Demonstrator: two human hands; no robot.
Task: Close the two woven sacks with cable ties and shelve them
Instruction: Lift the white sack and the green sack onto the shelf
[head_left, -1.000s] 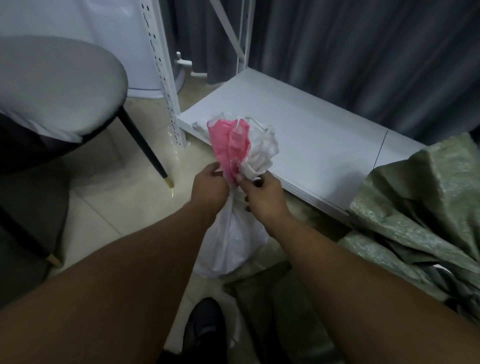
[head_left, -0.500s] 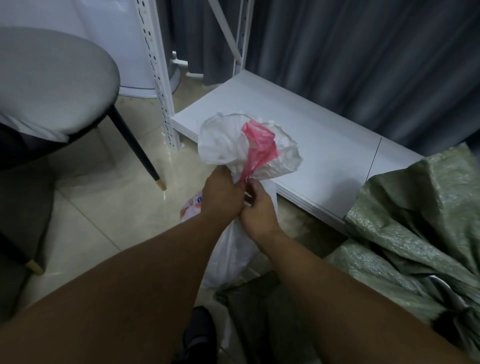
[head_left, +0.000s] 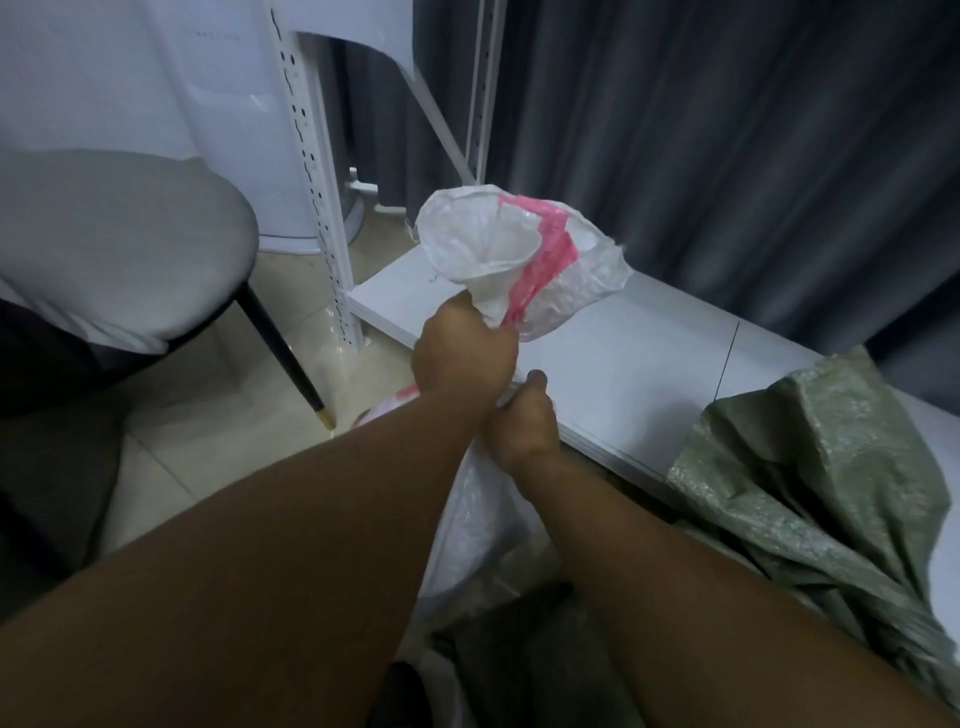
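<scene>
Chair: At the far left we see a round grey padded chair seat (head_left: 119, 244). One thin black chair leg with a brass-coloured tip (head_left: 284, 356) stands on the pale tiled floor (head_left: 208, 415).
Casing: Behind the chair stands a tall white rounded plastic casing (head_left: 156, 104).
Post: A white perforated metal upright (head_left: 318, 202) rises at the left corner of the rack.
Shelf: A low flat white shelf board (head_left: 623, 358) runs from this post toward the right.
Left hand: Our left hand (head_left: 462, 358) is clenched around the gathered neck of the sack, just under its mouth.
White sack: The white woven sack with a pink stripe (head_left: 519, 260) is in front of the near edge of the shelf. Its mouth flares open above our fist, over the shelf corner. Its body hangs down between our forearms, and we cannot tell if it touches the floor.
Right hand: Our right hand (head_left: 519, 426) is just below the left one and touches it. Its fingers curl around the same neck, with the thumb up. We cannot make out a cable tie.
Green sack: A crumpled green woven sack (head_left: 831, 493) lies at the right, partly on the shelf end.
Curtain: A dark grey pleated curtain (head_left: 727, 156) hangs behind the shelf.
</scene>
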